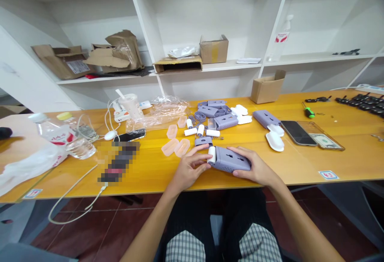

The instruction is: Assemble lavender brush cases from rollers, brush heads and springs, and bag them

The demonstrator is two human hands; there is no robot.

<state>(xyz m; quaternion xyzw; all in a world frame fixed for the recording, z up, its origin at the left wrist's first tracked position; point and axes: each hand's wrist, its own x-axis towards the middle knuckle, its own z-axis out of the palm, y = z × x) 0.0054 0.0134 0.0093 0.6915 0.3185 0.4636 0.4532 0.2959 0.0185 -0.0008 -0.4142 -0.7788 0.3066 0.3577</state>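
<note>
My right hand (255,165) is wrapped round the far end of a purple plastic housing (229,160) with keyhole slots, held over the table's front edge. At its left end my left hand (192,168) pinches a white roller (212,155), which sits against the housing's opening. Just behind my left fingers lies a small purple cap (203,141). Loose white rollers (213,133), springs and a pile of more purple housings (225,122) are spread beyond my hands. Clear orange-tinted plastic covers (170,147) rest to the left.
White oval covers (274,141) and a phone (298,133) lie to the right, with a green screwdriver (309,112) behind. Plastic bottles (54,130), a drink cup (131,106) and cables stand at the left. A cardboard box (267,88) is at the back.
</note>
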